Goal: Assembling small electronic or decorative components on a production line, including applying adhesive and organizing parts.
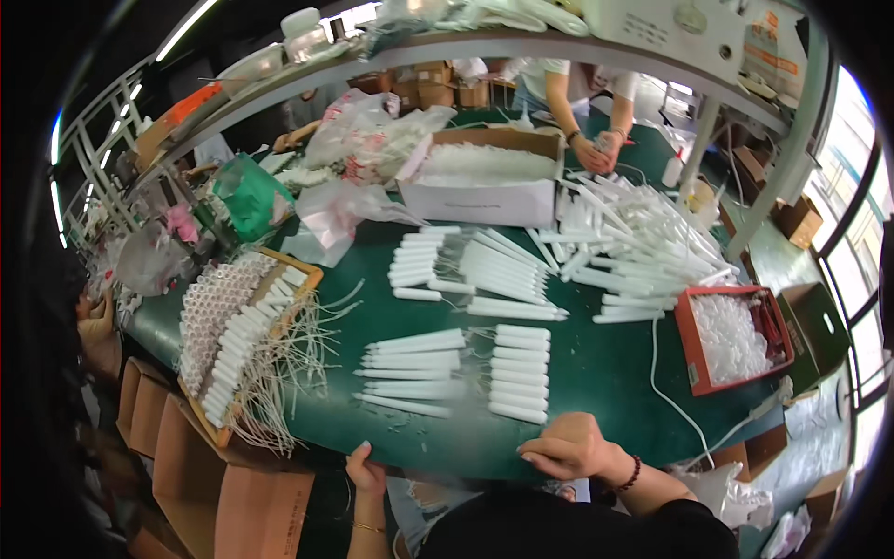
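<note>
My left hand (366,471) is at the table's near edge, thumb up and its other fingers curled in; whatever it may hold does not show. My right hand (570,445) is closed above the near edge, with any object inside hidden. Just beyond it lies a neat row of short white tubes (520,373). Left of that row are pointed white candle-shaped sticks (410,384), with thin wires between the two groups. Farther back are more short white tubes (414,261) and a fan of pointed white sticks (503,267).
A wooden-edged tray (305,277) of white tubes with trailing wires is at left. A white carton (475,200) stands at the back, beside a heap of white sticks (643,233). A red box (691,349) holds clear pieces. Across the table, another person's hands (596,152) work.
</note>
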The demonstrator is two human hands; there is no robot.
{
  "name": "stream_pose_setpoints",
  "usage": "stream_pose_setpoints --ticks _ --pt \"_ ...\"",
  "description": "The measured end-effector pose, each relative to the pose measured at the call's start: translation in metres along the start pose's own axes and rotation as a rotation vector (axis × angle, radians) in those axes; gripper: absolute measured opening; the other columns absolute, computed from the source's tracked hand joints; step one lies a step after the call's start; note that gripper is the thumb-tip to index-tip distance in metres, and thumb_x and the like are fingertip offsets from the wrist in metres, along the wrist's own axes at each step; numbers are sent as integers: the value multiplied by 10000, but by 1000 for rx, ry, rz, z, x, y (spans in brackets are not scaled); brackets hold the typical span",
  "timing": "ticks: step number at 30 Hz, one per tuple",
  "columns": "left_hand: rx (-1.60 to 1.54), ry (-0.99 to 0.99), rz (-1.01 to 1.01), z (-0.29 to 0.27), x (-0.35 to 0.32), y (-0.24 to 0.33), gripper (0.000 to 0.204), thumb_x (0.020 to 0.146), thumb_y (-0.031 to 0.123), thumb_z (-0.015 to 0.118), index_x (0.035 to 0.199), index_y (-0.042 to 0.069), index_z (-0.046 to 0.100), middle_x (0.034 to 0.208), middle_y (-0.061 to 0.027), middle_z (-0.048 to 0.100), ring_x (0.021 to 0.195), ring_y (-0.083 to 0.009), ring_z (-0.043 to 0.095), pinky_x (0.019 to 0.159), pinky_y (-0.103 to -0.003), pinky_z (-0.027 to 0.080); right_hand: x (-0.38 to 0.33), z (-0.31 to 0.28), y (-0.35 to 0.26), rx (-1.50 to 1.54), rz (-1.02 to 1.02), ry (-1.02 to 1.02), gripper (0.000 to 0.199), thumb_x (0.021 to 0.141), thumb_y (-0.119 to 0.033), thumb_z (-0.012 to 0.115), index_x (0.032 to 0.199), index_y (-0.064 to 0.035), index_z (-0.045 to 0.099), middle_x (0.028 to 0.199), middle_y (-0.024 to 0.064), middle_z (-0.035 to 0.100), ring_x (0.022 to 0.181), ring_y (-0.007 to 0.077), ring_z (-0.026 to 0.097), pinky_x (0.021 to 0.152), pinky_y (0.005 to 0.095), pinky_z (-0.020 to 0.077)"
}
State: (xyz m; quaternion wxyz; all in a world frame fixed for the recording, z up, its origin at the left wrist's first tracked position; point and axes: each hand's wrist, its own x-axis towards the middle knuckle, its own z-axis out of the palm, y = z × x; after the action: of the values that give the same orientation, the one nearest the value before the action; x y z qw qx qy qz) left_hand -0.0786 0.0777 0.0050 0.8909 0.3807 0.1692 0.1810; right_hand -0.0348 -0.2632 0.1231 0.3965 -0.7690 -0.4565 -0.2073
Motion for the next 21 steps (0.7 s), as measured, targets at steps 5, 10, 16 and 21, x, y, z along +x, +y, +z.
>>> stream_pose_setpoints --ticks 5,10,16,21 --pt "75 -32 79 -67 23 -56 303 858 173 578 1097 -15 577 1039 -75 607 979 -253 591 873 -372 461 16 -4 12 -28 67 -41 47 762 -73 693 803 -95 691 540 18 534 459 199 528 425 314 384" --pt "1461 -379 518 -89 23 -69 431 831 287 629 1118 -27 558 1055 -140 590 1020 -303 553 928 -434 411 26 41 9 174 39 -247 29 800 -128 683 826 -131 697 609 15 563 503 215 544 446 339 404" --pt "1633 -207 293 -104 28 -100 463 792 355 637 1127 40 586 1165 -191 564 1099 -373 500 981 -488 366 22 98 1 385 -116 -604 73 827 -207 686 854 -141 705 675 7 624 580 206 608 501 314 463" --pt "1537 -182 330 -66 12 -63 308 770 184 599 1066 108 639 997 -155 648 892 -356 620 771 -450 506 42 116 -5 428 -105 -758 110 875 -207 651 855 -106 691 644 25 612 553 164 593 506 283 444"
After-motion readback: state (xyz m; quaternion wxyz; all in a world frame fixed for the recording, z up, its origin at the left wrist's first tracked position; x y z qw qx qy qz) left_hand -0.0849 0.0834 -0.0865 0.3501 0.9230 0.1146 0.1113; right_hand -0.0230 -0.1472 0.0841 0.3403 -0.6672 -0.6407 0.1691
